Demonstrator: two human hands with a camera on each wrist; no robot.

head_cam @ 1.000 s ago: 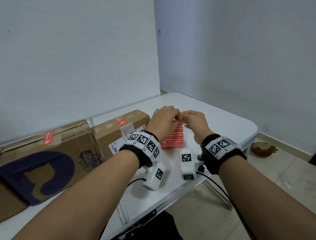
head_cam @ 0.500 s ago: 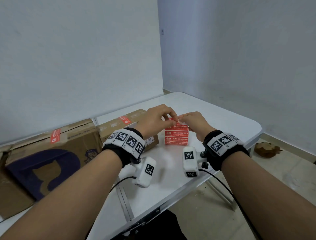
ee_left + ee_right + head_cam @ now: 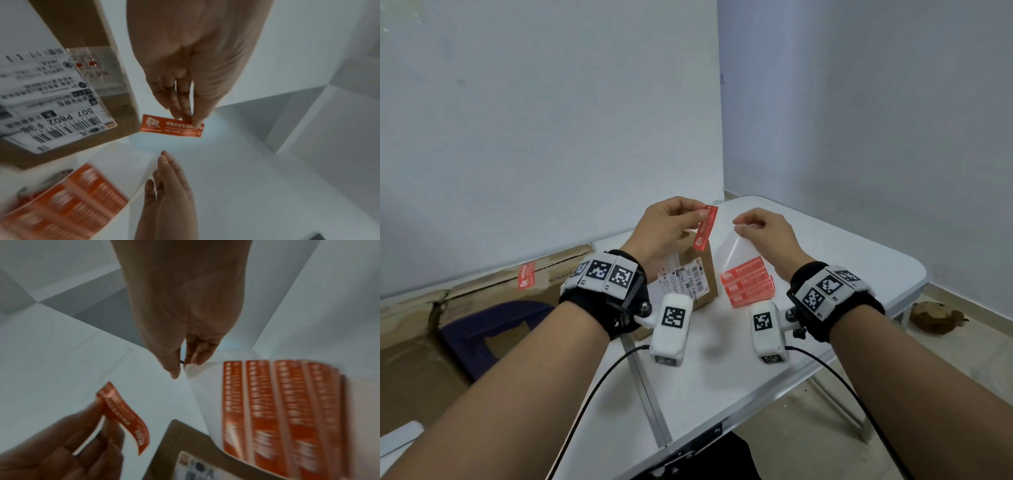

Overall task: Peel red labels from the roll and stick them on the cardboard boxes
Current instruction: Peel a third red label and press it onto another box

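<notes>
While left hand (image 3: 661,226) pinches 1 peeled red label (image 3: 705,228) at frame centre, right hand (image 3: 763,233) pinches backing strip (image 3: 736,248) of label roll (image 3: 748,282); small cardboard box (image 3: 700,274) lower left of label.

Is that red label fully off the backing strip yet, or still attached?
Off. The red label hangs free from the left hand; the right hand holds the bare backing strip apart.
</notes>
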